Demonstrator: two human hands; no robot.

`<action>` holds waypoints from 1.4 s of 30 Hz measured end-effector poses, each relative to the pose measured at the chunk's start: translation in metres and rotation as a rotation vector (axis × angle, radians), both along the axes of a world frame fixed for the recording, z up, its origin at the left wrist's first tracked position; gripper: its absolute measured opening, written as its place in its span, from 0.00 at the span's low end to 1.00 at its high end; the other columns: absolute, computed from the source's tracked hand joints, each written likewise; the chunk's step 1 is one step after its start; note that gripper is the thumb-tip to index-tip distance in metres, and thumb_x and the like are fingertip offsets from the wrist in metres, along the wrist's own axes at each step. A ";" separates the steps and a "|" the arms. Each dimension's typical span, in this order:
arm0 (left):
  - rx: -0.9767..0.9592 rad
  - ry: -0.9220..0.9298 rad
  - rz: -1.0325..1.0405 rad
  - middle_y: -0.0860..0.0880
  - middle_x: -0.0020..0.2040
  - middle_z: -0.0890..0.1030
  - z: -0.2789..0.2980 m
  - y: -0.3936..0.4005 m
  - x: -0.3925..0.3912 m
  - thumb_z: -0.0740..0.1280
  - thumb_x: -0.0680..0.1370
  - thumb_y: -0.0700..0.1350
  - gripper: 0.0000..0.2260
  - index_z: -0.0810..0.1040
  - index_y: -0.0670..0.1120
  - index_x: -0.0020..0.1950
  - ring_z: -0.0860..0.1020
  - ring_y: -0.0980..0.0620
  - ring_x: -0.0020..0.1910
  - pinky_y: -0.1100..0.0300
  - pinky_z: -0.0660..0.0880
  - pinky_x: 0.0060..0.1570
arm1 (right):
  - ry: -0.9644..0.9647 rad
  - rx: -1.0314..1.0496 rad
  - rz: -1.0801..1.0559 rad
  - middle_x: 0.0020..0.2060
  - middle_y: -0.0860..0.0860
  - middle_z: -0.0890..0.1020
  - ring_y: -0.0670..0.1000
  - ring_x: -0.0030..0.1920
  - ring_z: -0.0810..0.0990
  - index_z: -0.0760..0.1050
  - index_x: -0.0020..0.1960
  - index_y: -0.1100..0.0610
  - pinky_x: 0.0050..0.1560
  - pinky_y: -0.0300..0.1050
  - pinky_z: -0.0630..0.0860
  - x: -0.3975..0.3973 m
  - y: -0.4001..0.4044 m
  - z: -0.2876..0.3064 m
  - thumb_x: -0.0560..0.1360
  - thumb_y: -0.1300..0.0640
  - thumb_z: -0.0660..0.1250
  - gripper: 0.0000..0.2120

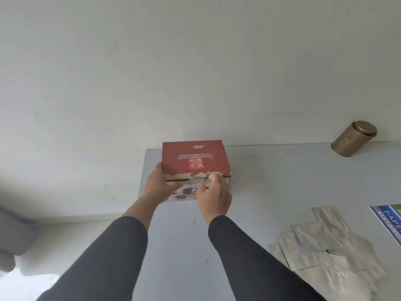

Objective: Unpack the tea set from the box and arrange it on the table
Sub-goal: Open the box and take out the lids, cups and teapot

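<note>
The right hand pinches the lid flap at the front top edge of the box, fingers curled on the torn cardboard lip. The left hand holds the box's left front corner, thumb up along the side and fingers curled onto the front face. The box is red, closed, and taped across the lid. It stands at the far left corner of the bench, with its left side beside the bench's left edge and its back close to the wall. Bare bench surface lies in front of the box and to its right. A gold tin stands at the far right, well apart. Silver pouches lie at the near right, beside a blue printed pack at the frame edge.
</note>
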State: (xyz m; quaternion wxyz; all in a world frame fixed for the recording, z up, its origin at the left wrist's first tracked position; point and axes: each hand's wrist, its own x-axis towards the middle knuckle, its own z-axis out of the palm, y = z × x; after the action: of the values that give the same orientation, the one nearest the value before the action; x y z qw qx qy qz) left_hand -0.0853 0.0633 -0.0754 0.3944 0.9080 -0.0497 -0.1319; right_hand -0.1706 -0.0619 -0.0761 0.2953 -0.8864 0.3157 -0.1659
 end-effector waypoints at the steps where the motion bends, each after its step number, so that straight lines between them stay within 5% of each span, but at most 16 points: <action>1: -0.039 0.014 0.012 0.51 0.59 0.78 0.000 -0.001 -0.001 0.75 0.68 0.53 0.34 0.63 0.50 0.68 0.76 0.49 0.56 0.54 0.75 0.53 | 0.034 0.013 -0.013 0.52 0.51 0.79 0.55 0.53 0.76 0.73 0.56 0.56 0.53 0.49 0.72 0.000 0.002 0.001 0.76 0.54 0.60 0.11; 5: -0.124 0.055 0.035 0.51 0.58 0.78 -0.001 0.001 -0.008 0.74 0.70 0.50 0.32 0.63 0.50 0.69 0.77 0.50 0.52 0.58 0.75 0.48 | 0.253 0.105 0.032 0.61 0.53 0.73 0.55 0.61 0.72 0.70 0.66 0.54 0.58 0.50 0.69 -0.001 0.012 0.000 0.78 0.50 0.57 0.19; 9: -0.068 0.069 0.063 0.50 0.60 0.77 -0.010 0.006 -0.019 0.72 0.72 0.50 0.30 0.63 0.49 0.70 0.74 0.52 0.48 0.60 0.73 0.45 | 0.132 0.554 -0.015 0.67 0.53 0.72 0.55 0.66 0.71 0.66 0.71 0.55 0.59 0.46 0.69 0.004 0.017 0.005 0.77 0.52 0.59 0.22; 12: -0.160 0.125 0.103 0.51 0.61 0.77 -0.011 0.006 -0.023 0.74 0.69 0.56 0.34 0.63 0.49 0.71 0.75 0.52 0.52 0.60 0.73 0.48 | 0.037 0.696 -0.091 0.51 0.50 0.77 0.55 0.54 0.74 0.74 0.56 0.55 0.52 0.46 0.70 0.008 0.014 0.007 0.76 0.53 0.60 0.12; 15: -0.184 0.160 0.136 0.50 0.60 0.77 -0.006 0.003 -0.021 0.73 0.70 0.57 0.33 0.65 0.47 0.69 0.76 0.51 0.52 0.59 0.74 0.48 | -0.032 0.756 -0.149 0.35 0.49 0.73 0.53 0.41 0.72 0.69 0.39 0.56 0.43 0.46 0.68 0.009 0.011 0.005 0.74 0.54 0.60 0.08; 20: -0.240 0.219 0.169 0.49 0.58 0.77 0.003 -0.003 -0.017 0.72 0.72 0.50 0.29 0.65 0.47 0.68 0.76 0.51 0.49 0.62 0.73 0.40 | 0.043 0.758 -0.234 0.36 0.51 0.77 0.51 0.38 0.74 0.72 0.35 0.59 0.42 0.44 0.68 0.010 0.004 0.016 0.77 0.49 0.57 0.18; 24: -0.209 0.085 0.144 0.48 0.63 0.72 0.009 -0.005 -0.014 0.73 0.70 0.45 0.32 0.64 0.48 0.70 0.74 0.49 0.58 0.52 0.75 0.56 | 0.047 0.563 -0.413 0.56 0.59 0.73 0.58 0.55 0.75 0.75 0.55 0.62 0.47 0.46 0.70 0.010 -0.018 0.023 0.77 0.50 0.58 0.17; 26: -0.209 0.074 0.149 0.49 0.63 0.70 0.012 -0.002 -0.014 0.73 0.69 0.44 0.31 0.66 0.47 0.69 0.74 0.50 0.57 0.54 0.75 0.55 | 0.039 0.576 -0.429 0.59 0.58 0.72 0.60 0.57 0.75 0.73 0.59 0.62 0.48 0.47 0.72 0.011 -0.024 0.028 0.75 0.49 0.60 0.20; 30: -0.278 0.118 0.133 0.49 0.59 0.72 0.017 0.007 -0.009 0.71 0.70 0.43 0.21 0.71 0.44 0.61 0.75 0.52 0.49 0.63 0.72 0.40 | -0.059 0.602 -0.363 0.51 0.58 0.77 0.56 0.44 0.73 0.72 0.45 0.59 0.35 0.42 0.69 0.017 -0.028 0.032 0.72 0.48 0.58 0.13; 37: -0.640 0.034 0.110 0.50 0.50 0.74 0.050 -0.005 -0.007 0.59 0.67 0.44 0.13 0.75 0.43 0.49 0.70 0.48 0.52 0.57 0.66 0.49 | -0.458 0.578 -0.377 0.36 0.53 0.72 0.56 0.40 0.72 0.66 0.53 0.62 0.41 0.46 0.67 0.021 -0.032 0.061 0.78 0.59 0.54 0.08; 42: -0.361 -0.252 -0.041 0.51 0.73 0.65 0.059 -0.021 0.026 0.56 0.70 0.47 0.25 0.70 0.52 0.68 0.60 0.50 0.73 0.46 0.62 0.70 | -0.238 0.421 -0.031 0.52 0.55 0.78 0.57 0.52 0.75 0.70 0.59 0.58 0.47 0.43 0.67 0.044 -0.046 0.068 0.79 0.56 0.55 0.11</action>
State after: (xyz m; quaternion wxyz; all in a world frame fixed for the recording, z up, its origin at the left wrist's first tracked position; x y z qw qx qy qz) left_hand -0.0592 0.0424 -0.0164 0.5384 0.8309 -0.1396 -0.0144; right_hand -0.1266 -0.1079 -0.0084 0.5059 -0.7746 0.3200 -0.2043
